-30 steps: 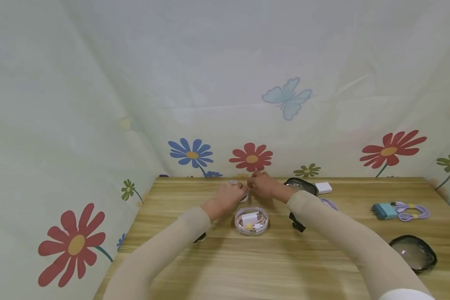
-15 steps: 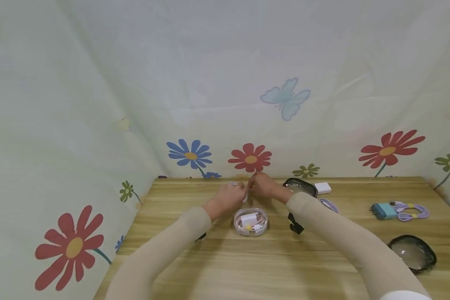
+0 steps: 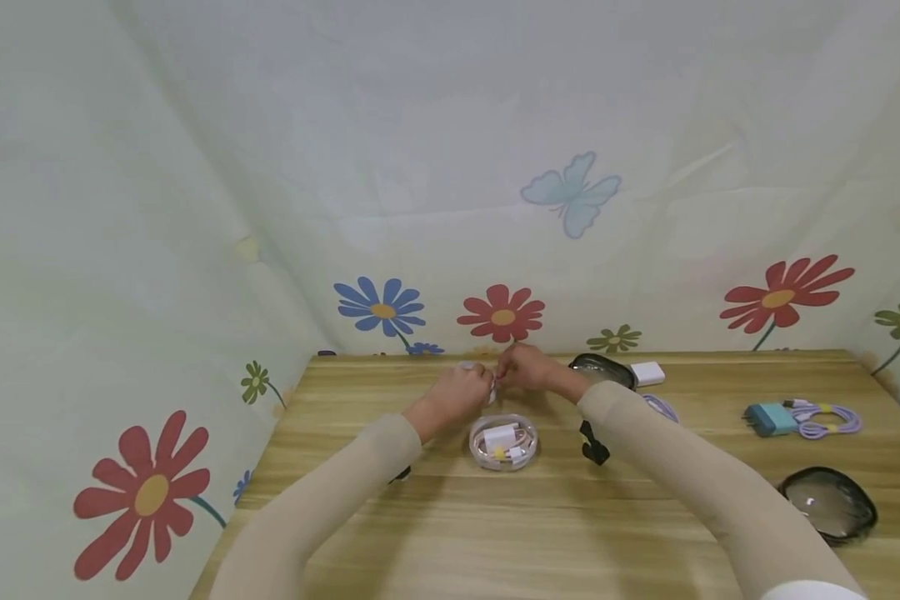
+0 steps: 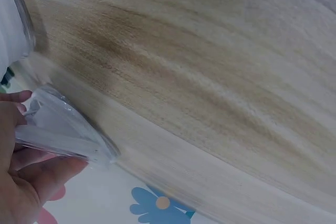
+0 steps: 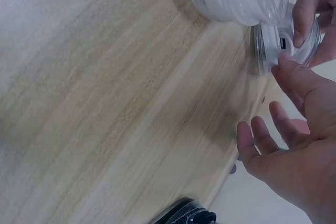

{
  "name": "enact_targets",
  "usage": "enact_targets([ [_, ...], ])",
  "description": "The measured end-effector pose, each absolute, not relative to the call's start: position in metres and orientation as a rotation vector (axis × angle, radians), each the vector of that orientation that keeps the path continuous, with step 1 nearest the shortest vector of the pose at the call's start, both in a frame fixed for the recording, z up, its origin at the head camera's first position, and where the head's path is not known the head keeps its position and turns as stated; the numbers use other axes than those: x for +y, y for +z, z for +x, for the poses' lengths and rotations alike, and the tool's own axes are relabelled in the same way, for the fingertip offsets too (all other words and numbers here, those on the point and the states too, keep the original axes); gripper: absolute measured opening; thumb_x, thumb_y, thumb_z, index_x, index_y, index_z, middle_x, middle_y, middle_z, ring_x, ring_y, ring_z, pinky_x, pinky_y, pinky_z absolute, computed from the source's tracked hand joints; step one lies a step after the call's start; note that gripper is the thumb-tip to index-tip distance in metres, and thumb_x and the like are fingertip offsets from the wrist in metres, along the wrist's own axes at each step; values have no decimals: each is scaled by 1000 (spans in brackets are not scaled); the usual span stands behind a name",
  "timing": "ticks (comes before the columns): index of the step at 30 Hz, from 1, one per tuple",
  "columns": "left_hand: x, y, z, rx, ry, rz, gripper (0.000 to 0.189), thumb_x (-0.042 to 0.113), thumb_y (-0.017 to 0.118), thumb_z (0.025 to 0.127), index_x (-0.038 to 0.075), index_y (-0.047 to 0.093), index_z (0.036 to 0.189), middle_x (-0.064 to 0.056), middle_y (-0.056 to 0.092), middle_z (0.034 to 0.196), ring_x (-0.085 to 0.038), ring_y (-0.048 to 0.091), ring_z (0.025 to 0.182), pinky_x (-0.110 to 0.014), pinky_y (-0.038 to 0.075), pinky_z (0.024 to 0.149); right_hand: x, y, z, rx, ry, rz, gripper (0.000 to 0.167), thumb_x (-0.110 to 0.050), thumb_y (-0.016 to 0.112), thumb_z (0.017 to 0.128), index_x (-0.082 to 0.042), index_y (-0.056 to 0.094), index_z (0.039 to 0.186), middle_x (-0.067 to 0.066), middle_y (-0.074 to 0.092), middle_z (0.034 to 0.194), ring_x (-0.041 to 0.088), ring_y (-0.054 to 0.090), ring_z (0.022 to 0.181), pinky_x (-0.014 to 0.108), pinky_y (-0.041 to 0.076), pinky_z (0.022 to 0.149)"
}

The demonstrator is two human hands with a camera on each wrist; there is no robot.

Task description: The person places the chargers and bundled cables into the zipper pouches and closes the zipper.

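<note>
At the table's back edge, my left hand (image 3: 461, 393) grips a clear plastic case (image 4: 63, 129), its fingers bent round the rim. A white charger (image 5: 271, 45) with a dark port sits in that case, partly covered by the fingers. From the right comes my right hand (image 3: 525, 367), thumb and forefinger touching the white piece in the case; its other fingers (image 5: 262, 135) are spread loosely. Nearer me stands a second clear round case (image 3: 532, 442) with a white adapter (image 3: 501, 437) and a coiled cable in it.
A dark see-through case (image 3: 603, 372) and a white adapter (image 3: 648, 374) lie at the back, a purple cable (image 3: 658, 408) partly behind the right sleeve. At right are a blue adapter (image 3: 768, 420), a coiled purple cable (image 3: 825, 422) and another dark case (image 3: 828, 504).
Both hands stay at the same spot, with only small finger movements at the held case. The other things on the table keep their places.
</note>
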State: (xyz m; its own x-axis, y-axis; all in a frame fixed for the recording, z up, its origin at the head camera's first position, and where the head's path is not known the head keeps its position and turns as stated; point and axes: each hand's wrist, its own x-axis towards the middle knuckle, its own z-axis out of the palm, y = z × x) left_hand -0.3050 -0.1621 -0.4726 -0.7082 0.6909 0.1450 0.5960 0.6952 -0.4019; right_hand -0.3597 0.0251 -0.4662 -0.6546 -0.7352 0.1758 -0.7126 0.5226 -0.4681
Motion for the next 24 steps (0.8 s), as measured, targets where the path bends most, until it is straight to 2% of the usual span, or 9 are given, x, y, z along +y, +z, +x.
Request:
enact_targets([
  [5,-161,-471,-305,-2658,463,-984,22,26,60,102,6,70,105,-6,69,96,-19,68,81,-35,60,59,28,-464,-363,2652,-813,-1318,13,-10,77,89,1,74,83,14,72,86,25,65,80,36,53,78],
  [11,-160,-468,-305,-2690,452,-990,22,25,59,102,6,70,107,-7,70,98,-19,68,81,-36,60,60,31,-461,-361,2608,-877,-1300,15,-8,73,92,3,72,82,13,70,82,9,50,69,28,45,71],
  [16,-159,-467,-306,-2708,396,-941,23,25,59,103,6,70,104,-7,70,95,-20,68,76,-35,59,58,24,-460,-359,2676,-882,-1245,20,-9,74,92,2,71,76,6,65,72,7,46,62,25,41,65],
  [19,-156,-466,-305,-2718,398,-895,23,26,60,102,6,70,105,-6,70,92,-21,67,72,-35,58,57,19,-462,-357,2708,-880,-1178,25,-7,70,93,3,66,70,1,58,65,7,42,59,23,37,62],
  [22,-154,-467,-304,-2719,416,-883,26,31,59,103,8,70,107,-5,70,95,-22,67,72,-36,58,57,18,-464,-355,2716,-881,-1147,29,-4,66,91,3,57,64,0,49,61,8,38,58,23,33,61],
  [24,-155,-468,-303,-2731,410,-895,31,38,59,103,10,70,110,-5,71,101,-23,68,74,-37,58,59,19,-466,-355,2721,-870,-1155,28,-2,66,89,3,56,64,2,50,61,10,39,58,24,34,61],
])
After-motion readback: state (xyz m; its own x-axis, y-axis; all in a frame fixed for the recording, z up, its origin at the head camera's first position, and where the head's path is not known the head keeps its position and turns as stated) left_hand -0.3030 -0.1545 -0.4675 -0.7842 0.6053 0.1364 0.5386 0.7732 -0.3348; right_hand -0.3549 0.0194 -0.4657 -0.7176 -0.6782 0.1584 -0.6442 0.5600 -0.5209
